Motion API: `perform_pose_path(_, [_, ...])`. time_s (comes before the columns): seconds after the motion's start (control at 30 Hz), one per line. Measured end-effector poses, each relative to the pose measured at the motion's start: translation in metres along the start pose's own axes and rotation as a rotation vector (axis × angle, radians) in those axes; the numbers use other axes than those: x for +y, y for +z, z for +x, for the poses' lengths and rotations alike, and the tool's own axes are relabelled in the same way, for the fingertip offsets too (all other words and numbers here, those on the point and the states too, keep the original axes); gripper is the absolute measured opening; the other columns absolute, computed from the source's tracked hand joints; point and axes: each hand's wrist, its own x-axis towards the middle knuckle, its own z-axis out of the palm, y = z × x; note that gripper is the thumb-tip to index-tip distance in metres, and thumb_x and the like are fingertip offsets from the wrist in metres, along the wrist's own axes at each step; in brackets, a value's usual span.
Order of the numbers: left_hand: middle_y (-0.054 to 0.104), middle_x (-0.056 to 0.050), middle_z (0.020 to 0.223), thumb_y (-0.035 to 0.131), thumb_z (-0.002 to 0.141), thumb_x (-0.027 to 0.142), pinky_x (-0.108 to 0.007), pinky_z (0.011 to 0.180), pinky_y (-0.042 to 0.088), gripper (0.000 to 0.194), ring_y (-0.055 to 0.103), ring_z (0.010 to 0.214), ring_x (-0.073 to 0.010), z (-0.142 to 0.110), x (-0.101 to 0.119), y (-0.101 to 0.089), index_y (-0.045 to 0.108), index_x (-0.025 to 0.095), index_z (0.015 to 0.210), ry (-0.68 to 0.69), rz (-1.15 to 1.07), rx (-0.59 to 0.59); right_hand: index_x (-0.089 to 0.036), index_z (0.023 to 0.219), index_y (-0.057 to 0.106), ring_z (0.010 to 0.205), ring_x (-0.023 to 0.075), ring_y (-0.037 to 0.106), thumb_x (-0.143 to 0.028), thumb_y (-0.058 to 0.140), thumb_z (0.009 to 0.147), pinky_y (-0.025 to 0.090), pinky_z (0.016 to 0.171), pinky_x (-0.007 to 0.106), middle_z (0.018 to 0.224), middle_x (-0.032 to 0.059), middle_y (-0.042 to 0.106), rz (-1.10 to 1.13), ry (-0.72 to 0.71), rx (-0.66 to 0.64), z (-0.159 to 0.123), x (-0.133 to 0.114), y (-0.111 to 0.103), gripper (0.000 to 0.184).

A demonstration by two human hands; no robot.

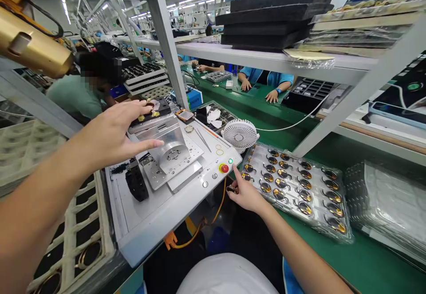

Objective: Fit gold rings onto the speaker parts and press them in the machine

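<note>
The right hand sits low by the near edge of the bench, thumb and middle finger pinched on a small dark-and-gold part. Its index finger stands up apart from the pinch, close by the corner of a white machine console. Just to the right of that hand lies a clear plastic tray, holding rows of round gold-and-dark parts in molded pockets.

The left arm reaches across the console, palm down, and the left hand is spread wide. Its index finger stretches out above an aluminium fixture with a round raised center, though whether it touches is hard to tell. The other fingertips lie near a black holder with small yellow pieces on it.

On the console are a black ridged block, a pair of tweezers, and a red emergency-stop button. A small white fan stands at the console's far corner. Further along the green bench, a co-worker's hands rest beyond the shelf, and another person in a pale green shirt leans in at the left.
</note>
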Motion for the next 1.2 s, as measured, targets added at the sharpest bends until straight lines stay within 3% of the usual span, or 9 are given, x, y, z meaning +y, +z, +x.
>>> perform_pose_path(0.27, [0.054,-0.019,0.148,0.049,0.082,0.084,-0.058,0.118,0.03,0.107,0.047,0.139,-0.0389,-0.001,0.006,0.004,0.05,-0.005,0.141,0.013,0.123,0.027,-0.019,0.169,-0.001,0.08,0.0228,0.064,-0.018,0.065,0.086,0.048,0.077,0.033,0.099,0.006,0.069,-0.101,-0.023,0.028,0.005,-0.005,0.003,0.106])
perform_pose_path(0.6, [0.055,-0.017,0.149,0.045,0.09,0.08,-0.059,0.114,0.038,0.094,0.051,0.135,-0.0333,-0.003,0.003,-0.003,0.052,-0.001,0.14,0.05,0.172,-0.01,-0.018,0.168,-0.002,0.09,0.0264,0.065,-0.02,0.064,0.085,0.046,0.081,0.034,0.103,0.0078,0.069,-0.157,-0.061,0.016,0.011,-0.009,0.006,0.106])
perform_pose_path(0.77, [0.056,-0.022,0.149,0.049,0.083,0.086,-0.058,0.119,0.037,0.099,0.052,0.139,-0.041,0.0,0.005,-0.002,0.057,0.005,0.14,-0.047,0.117,-0.027,-0.016,0.168,-0.002,0.09,0.0284,0.066,-0.02,0.063,0.085,0.045,0.081,0.036,0.103,0.0089,0.07,-0.162,-0.06,0.023,0.012,-0.008,0.008,0.105])
perform_pose_path(0.87, [0.046,-0.021,0.16,0.047,0.09,0.078,-0.062,0.124,0.029,0.09,0.039,0.15,-0.0422,-0.018,0.016,-0.009,0.046,0.012,0.152,-0.106,0.042,0.016,-0.016,0.168,-0.001,0.087,0.0275,0.065,-0.017,0.062,0.085,0.045,0.079,0.035,0.098,0.0065,0.07,-0.144,-0.074,0.02,0.011,-0.005,0.01,0.104])
perform_pose_path(0.97, [0.038,-0.016,0.167,0.05,0.096,0.065,-0.064,0.126,0.025,0.078,0.032,0.155,-0.0404,-0.063,0.044,-0.009,0.035,0.02,0.159,-0.086,-0.045,0.164,-0.016,0.167,0.001,0.081,0.0252,0.064,-0.016,0.063,0.085,0.044,0.075,0.033,0.09,0.0031,0.068,-0.101,-0.104,0.015,0.014,-0.002,0.009,0.103])
perform_pose_path(1.03, [0.044,-0.011,0.164,0.061,0.095,0.055,-0.059,0.125,0.032,0.067,0.042,0.15,-0.0374,-0.101,0.069,0.008,0.044,0.028,0.154,-0.033,-0.195,0.217,-0.016,0.167,0.004,0.078,0.0234,0.063,-0.016,0.064,0.084,0.044,0.072,0.032,0.088,0.0018,0.067,-0.064,-0.11,0.022,0.017,-0.002,0.006,0.103])
perform_pose_path(1.1, [0.059,-0.01,0.15,0.067,0.092,0.045,-0.052,0.119,0.044,0.052,0.054,0.141,-0.0344,-0.138,0.095,0.045,0.057,0.031,0.141,-0.024,-0.466,0.195,-0.016,0.166,0.004,0.076,0.0216,0.063,-0.014,0.065,0.082,0.044,0.071,0.03,0.088,0.0006,0.066,-0.013,-0.095,0.018,0.02,-0.004,0.001,0.104])
perform_pose_path(1.13, [0.067,-0.01,0.142,0.07,0.091,0.043,-0.05,0.115,0.049,0.046,0.06,0.135,-0.0335,-0.152,0.108,0.07,0.063,0.031,0.135,-0.085,-0.606,0.14,-0.016,0.166,0.008,0.076,0.0209,0.062,-0.013,0.066,0.081,0.044,0.071,0.03,0.088,0.0001,0.066,0.007,-0.082,0.015,0.019,-0.005,-0.001,0.103])
perform_pose_path(1.2, [0.074,-0.011,0.129,0.071,0.091,0.042,-0.044,0.109,0.054,0.038,0.069,0.123,-0.0309,-0.174,0.135,0.125,0.07,0.03,0.126,-0.397,-0.84,-0.008,-0.017,0.162,0.025,0.074,0.019,0.062,-0.013,0.068,0.079,0.046,0.07,0.029,0.089,0.0002,0.066,0.052,-0.077,0.005,0.01,-0.008,-0.005,0.094])
